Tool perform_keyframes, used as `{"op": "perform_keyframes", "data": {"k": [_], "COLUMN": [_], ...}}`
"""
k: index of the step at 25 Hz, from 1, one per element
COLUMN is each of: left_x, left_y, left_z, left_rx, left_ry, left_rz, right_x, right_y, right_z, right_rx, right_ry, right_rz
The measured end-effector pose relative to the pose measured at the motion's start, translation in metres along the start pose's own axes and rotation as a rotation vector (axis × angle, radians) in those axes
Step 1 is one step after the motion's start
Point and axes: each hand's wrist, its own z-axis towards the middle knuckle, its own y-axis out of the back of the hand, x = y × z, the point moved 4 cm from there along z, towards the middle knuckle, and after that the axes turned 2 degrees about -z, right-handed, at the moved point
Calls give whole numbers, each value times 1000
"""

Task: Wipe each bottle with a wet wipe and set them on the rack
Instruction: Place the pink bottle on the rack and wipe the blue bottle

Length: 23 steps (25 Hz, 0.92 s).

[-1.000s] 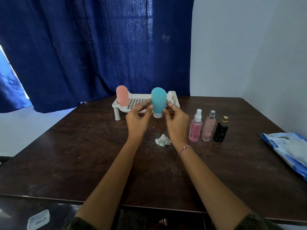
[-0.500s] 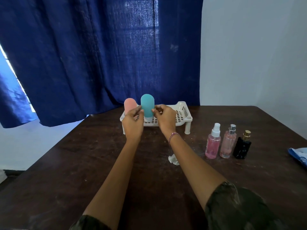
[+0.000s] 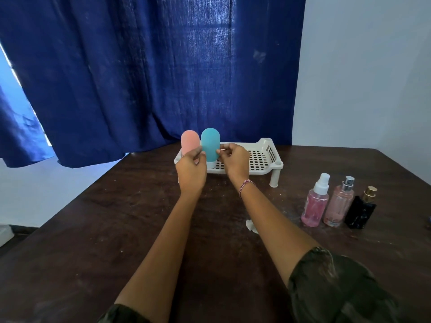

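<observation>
Head view: a dark wooden bench [image 3: 112, 229] stands before a deep blue curtain [image 3: 151, 73] and a pale wall [image 3: 363, 73]. At its far middle sits a white slotted rack [image 3: 268, 145] on short legs. A pink bottle [image 3: 189, 142] stands upright at the rack's left end, partly hidden behind the left hand. Just beside it, on its right, a teal bottle [image 3: 210, 145] stands upright with its white cap down, at the rack's grid; the hands hide whether the cap rests fully on it.

Both arms reach forward to the teal bottle. The left hand [image 3: 191, 171] grips its left side with curled fingers [image 3: 198, 151], and the right hand [image 3: 235, 162] pinches its right side with the tips of its fingers [image 3: 219, 152], so the bottle is held between the two. A woven bracelet [image 3: 246, 184] circles the right wrist, and dark patterned sleeves show at the lower edge.

On the bench near the right forearm lies a crumpled white wet wipe [image 3: 251, 226], partly hidden by the arm. Farther right, well apart from the rack, three bottles stand upright in a close row: a pink spray bottle [image 3: 314, 203] with a white cap, a pale pink perfume bottle [image 3: 338, 206] with a silver top, and a black bottle [image 3: 360, 210] with a gold cap.
</observation>
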Motion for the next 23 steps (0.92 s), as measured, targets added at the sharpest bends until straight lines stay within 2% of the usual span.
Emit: {"op": "perform_keyframes", "data": {"k": [5, 14, 23], "left_x": [4, 0, -2], "left_y": [1, 2, 8], "left_z": [1, 0, 3], "left_rx": [-13, -44, -81], "left_ry": [46, 21, -2], "left_rz": [-12, 49, 117], "right_x": [-1, -3, -1], "right_y": [-7, -11, -5], "right_z": [1, -1, -8], "right_rx": [24, 49, -1], "right_ry": [14, 32, 74], "right_rz": [-22, -55, -109]}}
